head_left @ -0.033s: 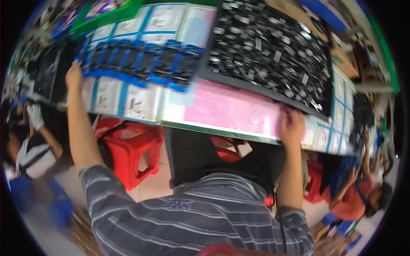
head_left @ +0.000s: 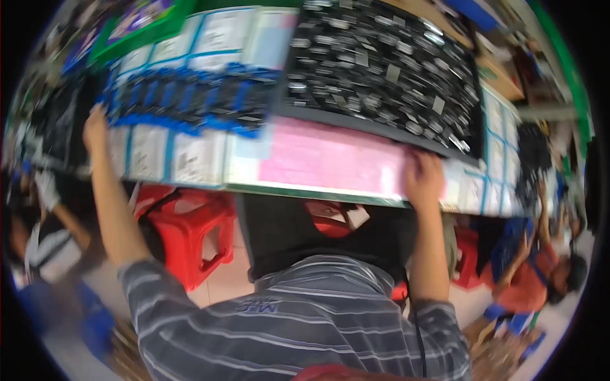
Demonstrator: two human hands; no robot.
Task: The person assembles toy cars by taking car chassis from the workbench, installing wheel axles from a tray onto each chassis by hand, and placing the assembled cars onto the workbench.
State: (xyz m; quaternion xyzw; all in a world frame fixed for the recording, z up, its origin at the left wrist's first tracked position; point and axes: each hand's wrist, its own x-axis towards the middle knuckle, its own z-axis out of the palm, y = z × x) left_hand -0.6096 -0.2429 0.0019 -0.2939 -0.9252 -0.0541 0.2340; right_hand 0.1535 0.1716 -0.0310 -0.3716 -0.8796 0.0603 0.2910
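Note:
A row of black pieces with blue edges [head_left: 184, 98] lies side by side on the left half of the table. At the row's left end is my left hand [head_left: 96, 132], its fingertips close to a blue edge. Blur hides whether they pinch it. My right hand [head_left: 424, 181] rests at the table's front edge, on the right end of a pink sheet [head_left: 330, 155]. Its fingers are loosely bent and apart, with nothing seen in them, just below the rim of a black tray [head_left: 375, 124]. Many small black and shiny parts [head_left: 381, 63] fill that tray.
A green bin [head_left: 136, 32] with purple packs stands at the far left. Printed sheets with blue borders [head_left: 147, 155] cover the tabletop. Red stools [head_left: 190, 235] stand under the front edge. Other people sit at the left and right, one in an orange top [head_left: 527, 282].
The table and everything on it has shifted a little left in the picture, and both my hands with it. Nothing is visibly taken up or let go.

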